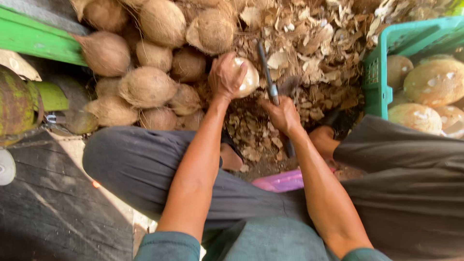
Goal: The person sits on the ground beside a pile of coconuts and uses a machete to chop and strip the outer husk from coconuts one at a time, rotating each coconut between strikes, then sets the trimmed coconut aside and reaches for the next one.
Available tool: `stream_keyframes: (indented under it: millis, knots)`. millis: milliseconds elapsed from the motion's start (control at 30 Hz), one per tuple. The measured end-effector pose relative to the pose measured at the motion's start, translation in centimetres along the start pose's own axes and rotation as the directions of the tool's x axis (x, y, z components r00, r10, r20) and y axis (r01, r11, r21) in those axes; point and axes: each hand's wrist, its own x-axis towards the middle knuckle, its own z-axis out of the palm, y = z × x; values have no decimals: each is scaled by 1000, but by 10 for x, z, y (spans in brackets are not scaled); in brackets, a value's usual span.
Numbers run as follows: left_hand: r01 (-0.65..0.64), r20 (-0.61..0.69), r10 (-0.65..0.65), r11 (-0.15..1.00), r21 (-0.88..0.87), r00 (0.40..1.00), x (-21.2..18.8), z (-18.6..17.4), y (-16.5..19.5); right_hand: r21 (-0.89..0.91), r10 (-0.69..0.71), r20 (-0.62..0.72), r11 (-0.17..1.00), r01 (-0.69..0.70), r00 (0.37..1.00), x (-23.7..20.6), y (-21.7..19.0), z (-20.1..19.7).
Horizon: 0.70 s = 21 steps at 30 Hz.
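Fingers of the left hand (226,77) wrap over the top of a partly peeled coconut (247,77), its pale flesh showing to the right of the knuckles, held above the far end of the gap between the person's knees. Just to the right, the right hand (282,115) is clenched round the handle of a dark-bladed knife (267,72), whose blade points away from the person and passes close beside the coconut; whether the edge is touching the nut at this instant cannot be told. To do this paring well, I judge the blade should work away from the gripping hand, taking thin slices of brown skin and leaving the white flesh whole, while the left hand turns the nut a little between cuts so a fresh patch faces the blade. The thumb and fingertips look best kept behind the cutting line, since the rounded surface could let the blade skid. Left of the hands lies a heap of brown husked coconuts (145,87), unpeeled. Far and right of the knife, dry shavings (309,43) cover the ground. At the right edge a green plastic crate (382,63) holds pale peeled coconuts (435,82), well apart from the hands.
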Motion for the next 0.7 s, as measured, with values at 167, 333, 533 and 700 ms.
stream_keyframes:
  millis: [167, 333, 533, 700]
  knots:
    - [221, 65, -224, 974, 50, 972, 8, -2, 15, 257, 44, -3, 965, -42, 999, -9, -33, -26]
    - [671, 7, -671, 742, 12, 742, 9, 17, 25, 95, -44, -128, 994, 56, 991, -12, -42, -31]
    - [709, -81, -708, 705, -29, 701, 3, 24, 27, 81, -59, -41, 995, 62, 997, -21, -40, 1]
    - [758, -72, -757, 652, -15, 649, 4, 23, 37, 142, 94, -79, 986, -82, 992, -10, -31, -5]
